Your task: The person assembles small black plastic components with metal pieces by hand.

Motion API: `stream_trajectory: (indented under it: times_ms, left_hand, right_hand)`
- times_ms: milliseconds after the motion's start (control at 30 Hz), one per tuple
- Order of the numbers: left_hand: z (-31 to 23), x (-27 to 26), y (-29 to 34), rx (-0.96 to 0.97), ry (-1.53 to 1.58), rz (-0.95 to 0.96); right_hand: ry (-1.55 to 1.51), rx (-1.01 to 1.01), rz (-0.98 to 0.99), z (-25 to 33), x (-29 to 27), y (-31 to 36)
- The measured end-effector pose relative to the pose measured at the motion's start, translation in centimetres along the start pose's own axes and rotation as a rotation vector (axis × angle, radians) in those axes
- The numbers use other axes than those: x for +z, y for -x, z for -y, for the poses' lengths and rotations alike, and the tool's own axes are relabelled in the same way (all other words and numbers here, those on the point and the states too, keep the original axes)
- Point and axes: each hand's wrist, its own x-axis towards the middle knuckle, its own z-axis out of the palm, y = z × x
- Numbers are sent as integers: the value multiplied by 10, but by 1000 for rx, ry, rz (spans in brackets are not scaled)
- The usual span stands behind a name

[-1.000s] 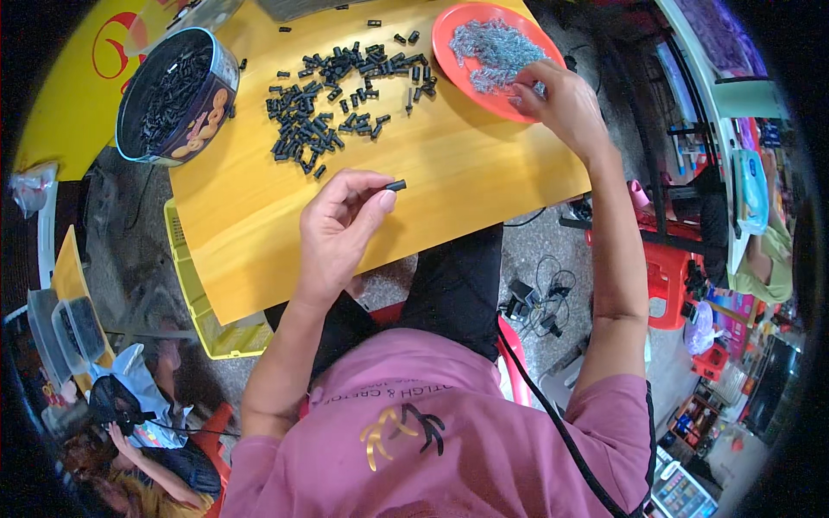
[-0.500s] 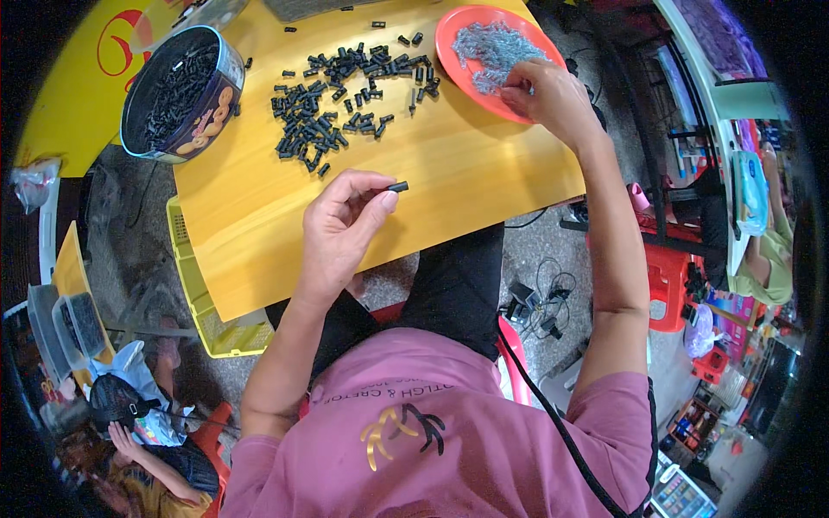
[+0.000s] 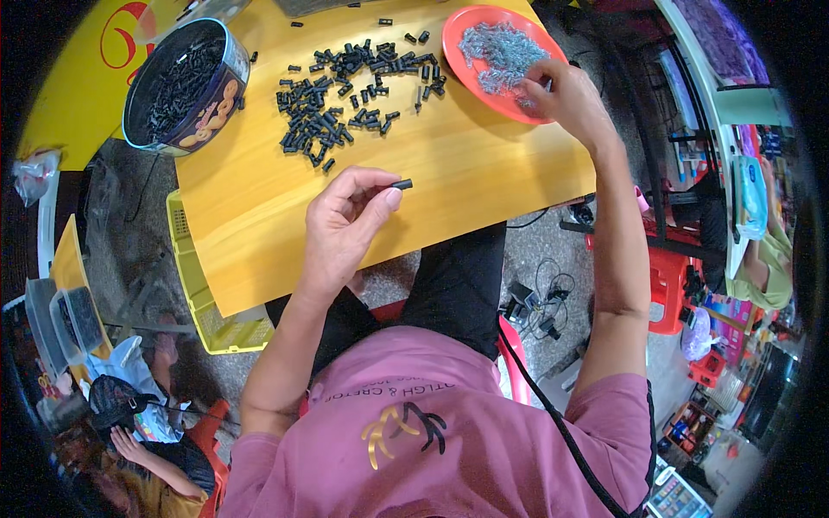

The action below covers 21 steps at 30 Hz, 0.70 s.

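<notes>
My left hand pinches a small black plastic tube between thumb and forefinger, just above the near part of the yellow table. At the right, my right hand reaches over the near rim of a red plate. A heap of small silvery metal pieces, too fine to name, lies in the plate. The right fingertips are drawn together; what is between them I cannot make out. Beyond my left hand, many similar black tubes lie scattered in a loose pile.
A round tin full of black parts stands at the table's far left. Below the left edge is a yellow plastic crate. Cables lie on the floor at right, near a red stool. Another person is at lower left.
My right hand has shifted slightly right, toward the near right rim of the red plate. The left hand keeps its hold on the black tube. The view has shifted a little.
</notes>
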Motion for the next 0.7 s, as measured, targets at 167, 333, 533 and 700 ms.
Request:
stream_trajectory:
  times_ms: [167,333,533,700]
  left_hand:
    - [1,0,-1,-22,41,-5]
    - [3,-2,-2,-13,23,1]
    - [3,-3,-2,0,26,14]
    - [6,-5,-3,1,20,27]
  right_hand:
    - [14,-125,-111,-5,-3,0]
    - [4,-119,-3,7,2,1]
    - [191,-165,-33,10,3,1]
    - [199,-95,14,13,3,-1]
